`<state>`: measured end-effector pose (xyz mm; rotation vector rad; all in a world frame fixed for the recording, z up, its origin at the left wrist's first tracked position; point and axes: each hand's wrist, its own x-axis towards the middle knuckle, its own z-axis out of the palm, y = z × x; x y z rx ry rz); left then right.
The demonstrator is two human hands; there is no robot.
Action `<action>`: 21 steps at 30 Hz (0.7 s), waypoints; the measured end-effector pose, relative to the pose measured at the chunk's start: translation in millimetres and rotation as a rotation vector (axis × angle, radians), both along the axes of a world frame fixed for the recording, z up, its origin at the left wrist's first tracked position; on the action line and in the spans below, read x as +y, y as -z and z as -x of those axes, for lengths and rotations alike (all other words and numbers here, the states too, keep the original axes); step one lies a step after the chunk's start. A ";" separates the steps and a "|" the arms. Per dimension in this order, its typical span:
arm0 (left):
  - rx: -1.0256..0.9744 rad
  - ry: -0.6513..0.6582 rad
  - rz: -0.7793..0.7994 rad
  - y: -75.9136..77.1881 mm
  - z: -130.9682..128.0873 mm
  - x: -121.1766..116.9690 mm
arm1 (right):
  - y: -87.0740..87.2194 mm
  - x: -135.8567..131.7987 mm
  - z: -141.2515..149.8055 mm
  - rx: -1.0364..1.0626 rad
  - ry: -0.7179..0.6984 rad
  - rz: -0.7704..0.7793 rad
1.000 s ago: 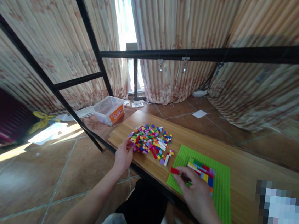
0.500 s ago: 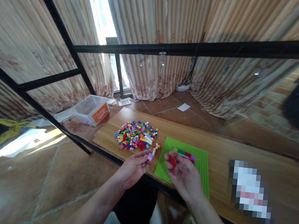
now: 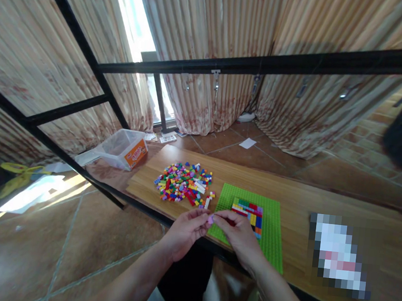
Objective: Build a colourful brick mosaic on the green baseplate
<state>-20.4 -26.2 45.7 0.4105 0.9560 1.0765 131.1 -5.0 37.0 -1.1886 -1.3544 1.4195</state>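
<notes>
Above the table's front edge, a small light-purple building brick point(image 3: 210, 219) is pinched between the fingertips of both hands. My left hand point(image 3: 186, 231) grips it from the left, fingers closed. From the right, my right hand point(image 3: 238, 232) closes thumb and forefinger on it; whatever lies in that palm is mostly hidden. Just beyond the right hand, a multicoloured block of joined bricks point(image 3: 253, 218) sits on the green baseplate point(image 3: 268, 244), partly covered by the hand. A heap of loose bricks point(image 3: 179, 182) spreads left of the baseplate.
A clear plastic box point(image 3: 118, 149) with an orange label stands on the floor past the table's left end. On the wooden table point(image 3: 300, 199), a blurred-out item point(image 3: 341, 256) lies at right. Black metal bars point(image 3: 231, 67) cross in front of the curtains.
My right hand has moved left and turned over, meeting the left hand at the purple brick. The red brick seen in its palm is now mostly hidden, and more of the joined bricks shows.
</notes>
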 end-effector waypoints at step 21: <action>0.446 -0.020 -0.300 7.2 -13.2 -2.9 | 1.5 -3.5 1.8 -0.088 -0.009 -0.048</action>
